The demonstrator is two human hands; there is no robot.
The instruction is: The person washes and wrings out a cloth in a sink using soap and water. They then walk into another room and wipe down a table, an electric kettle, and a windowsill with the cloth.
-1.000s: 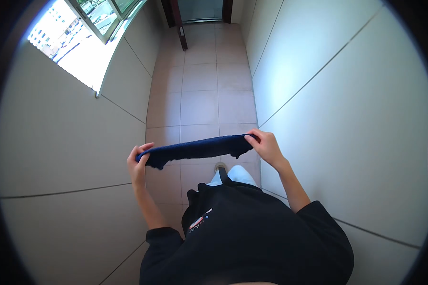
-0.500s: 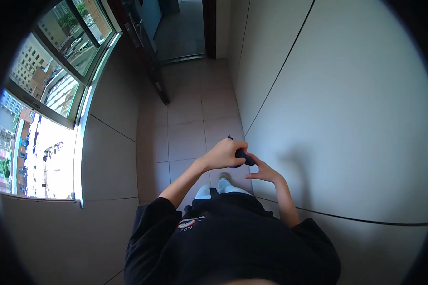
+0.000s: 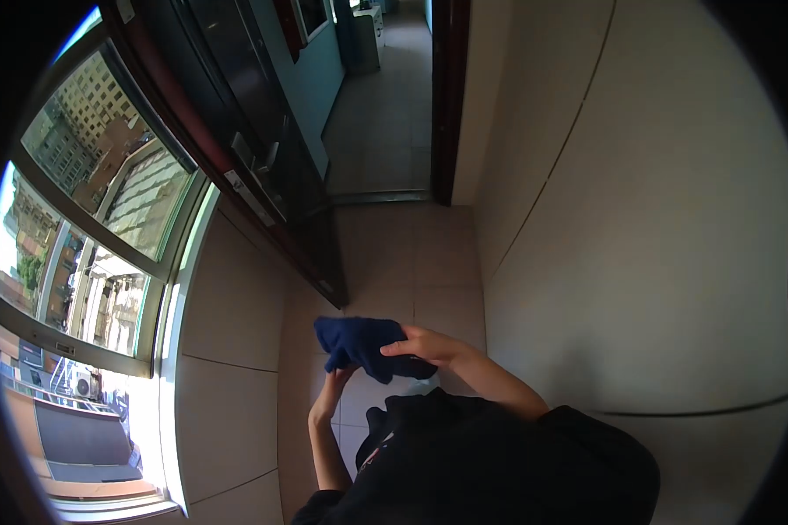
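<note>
Far left: window [image 3: 87, 226], then the dark door [image 3: 254, 131], swung open. My left hand [image 3: 331, 394] is next, up against the underside of the navy cloth [image 3: 359, 341]; fingertips hidden, can't tell if they're pinching. Cloth is bunched between my hands, above the tiled floor [image 3: 446, 262]. My right hand [image 3: 427, 344] grasps its right end, thumb on top. Far right: pale wall [image 3: 657, 192].
</note>
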